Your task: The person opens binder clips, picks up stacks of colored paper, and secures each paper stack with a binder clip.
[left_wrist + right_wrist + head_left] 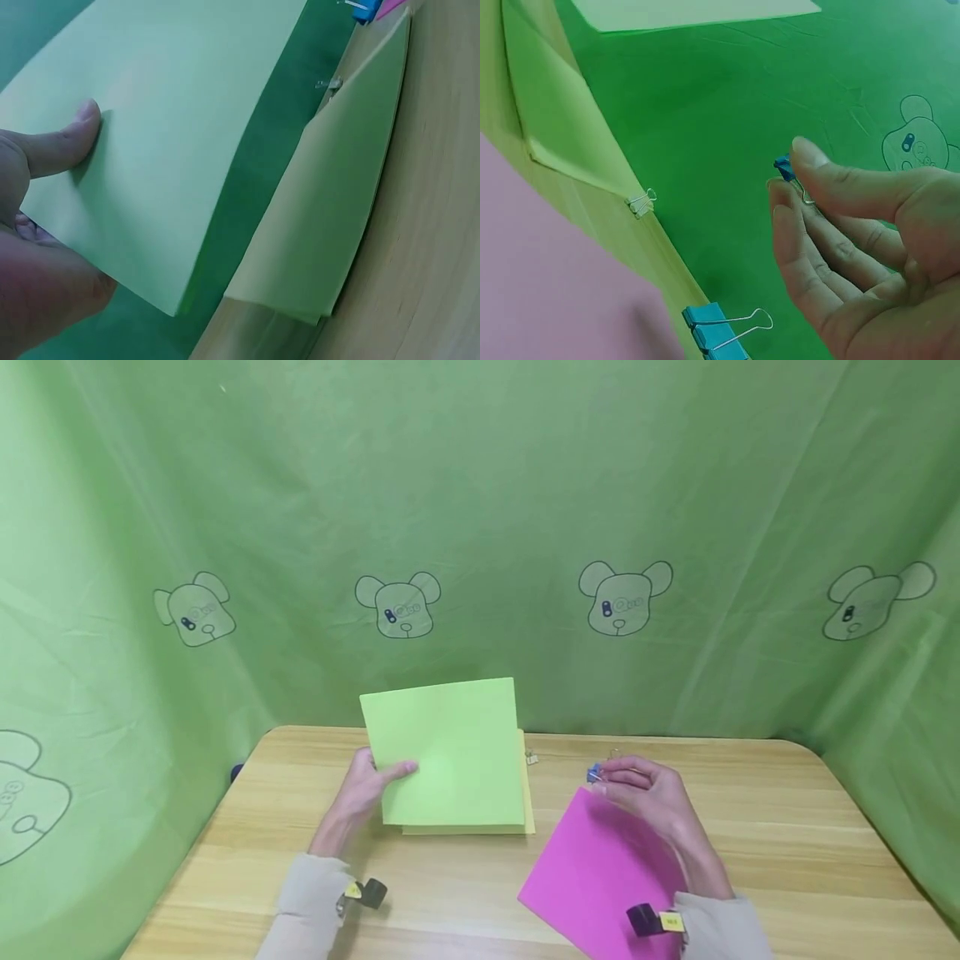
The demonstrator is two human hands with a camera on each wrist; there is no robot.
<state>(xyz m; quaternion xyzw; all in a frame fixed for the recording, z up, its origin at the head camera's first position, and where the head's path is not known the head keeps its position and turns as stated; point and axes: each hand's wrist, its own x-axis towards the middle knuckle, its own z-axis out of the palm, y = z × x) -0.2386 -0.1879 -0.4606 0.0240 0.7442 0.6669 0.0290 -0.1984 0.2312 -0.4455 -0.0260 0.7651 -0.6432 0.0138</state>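
My left hand (369,787) grips a light green square of paper (450,752) by its left edge, thumb on the front face, and holds it raised and tilted. Behind and below it, more yellow-green paper (322,202) rests on the table. With thumb and fingertips my right hand (862,247) pinches a small dark-blue binder clip (785,166) by a wire handle. A larger blue binder clip (712,330) sits on the table near that hand. Pink paper (592,877) lies under the right hand and forearm, partly hidden by them.
A small white binder clip (640,203) stands near the table's back edge, right of the yellow-green paper. The wooden table (810,852) ends at a green curtain (510,527) printed with bear heads.
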